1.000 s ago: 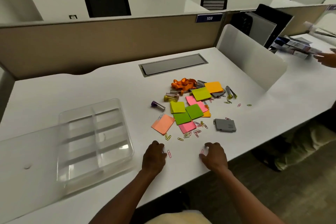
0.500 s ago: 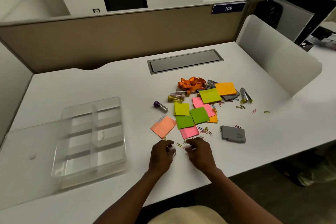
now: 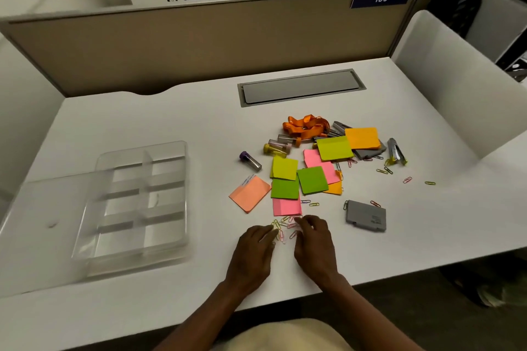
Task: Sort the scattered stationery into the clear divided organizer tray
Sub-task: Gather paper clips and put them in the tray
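Both forearms reach in from the near edge of the white bench [image 3: 142, 111], palms down, hands side by side. The left hand [image 3: 253, 251] and the right hand [image 3: 313, 242] flank a small cluster of paper clips [image 3: 285, 226]; the left fingers [image 3: 269, 232] lie loosely curved with their tips at the clips, and the right fingers [image 3: 306, 221] curl over the cluster's right edge. Whether either hand actually pinches a clip, I cannot tell. The clear tray [image 3: 137, 208] sits well to the left, its compartments holding nothing. Beyond the hands lie the notes [image 3: 312, 179], a purple-capped tube [image 3: 250, 161], an orange lanyard [image 3: 306, 125] and a grey case [image 3: 366, 215].
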`<act>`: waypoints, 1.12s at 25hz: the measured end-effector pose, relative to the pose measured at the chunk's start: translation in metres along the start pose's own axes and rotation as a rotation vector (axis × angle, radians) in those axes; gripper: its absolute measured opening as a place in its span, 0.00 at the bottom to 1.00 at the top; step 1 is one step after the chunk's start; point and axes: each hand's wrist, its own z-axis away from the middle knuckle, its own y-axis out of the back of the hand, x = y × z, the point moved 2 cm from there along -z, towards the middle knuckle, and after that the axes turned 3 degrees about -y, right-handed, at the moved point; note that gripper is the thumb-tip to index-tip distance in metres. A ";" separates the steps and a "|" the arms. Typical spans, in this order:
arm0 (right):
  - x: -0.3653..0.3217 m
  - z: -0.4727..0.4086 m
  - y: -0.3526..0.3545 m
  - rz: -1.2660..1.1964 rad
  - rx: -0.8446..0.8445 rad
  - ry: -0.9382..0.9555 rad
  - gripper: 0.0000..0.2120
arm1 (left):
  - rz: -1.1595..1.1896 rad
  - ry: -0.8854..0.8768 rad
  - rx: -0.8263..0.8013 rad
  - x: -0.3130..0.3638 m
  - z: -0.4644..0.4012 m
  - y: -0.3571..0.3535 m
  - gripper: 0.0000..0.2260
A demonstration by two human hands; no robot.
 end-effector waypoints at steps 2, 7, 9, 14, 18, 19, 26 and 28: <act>0.011 -0.024 0.008 -0.041 0.046 -0.108 0.20 | 0.027 0.093 0.025 -0.006 -0.003 0.001 0.19; 0.030 -0.050 0.002 0.242 -0.085 0.026 0.27 | -0.076 -0.018 -0.077 -0.004 -0.001 -0.007 0.21; 0.029 -0.032 -0.001 0.248 -0.084 0.081 0.29 | -0.089 -0.058 -0.102 0.003 -0.001 -0.009 0.21; 0.018 0.011 -0.006 0.194 -0.089 0.200 0.25 | -0.023 0.113 -0.064 0.001 -0.002 -0.006 0.22; 0.014 -0.013 -0.006 0.185 -0.073 0.111 0.24 | -0.169 0.001 -0.166 0.001 -0.010 -0.010 0.23; 0.014 -0.017 -0.005 0.199 -0.098 0.095 0.24 | -0.199 -0.042 -0.199 0.005 -0.013 -0.013 0.23; 0.019 0.002 0.004 0.126 -0.184 0.225 0.26 | -0.230 0.015 -0.214 0.011 -0.035 -0.022 0.26; 0.023 -0.001 0.014 0.082 -0.198 0.207 0.27 | -0.160 0.020 -0.194 0.011 -0.028 -0.022 0.25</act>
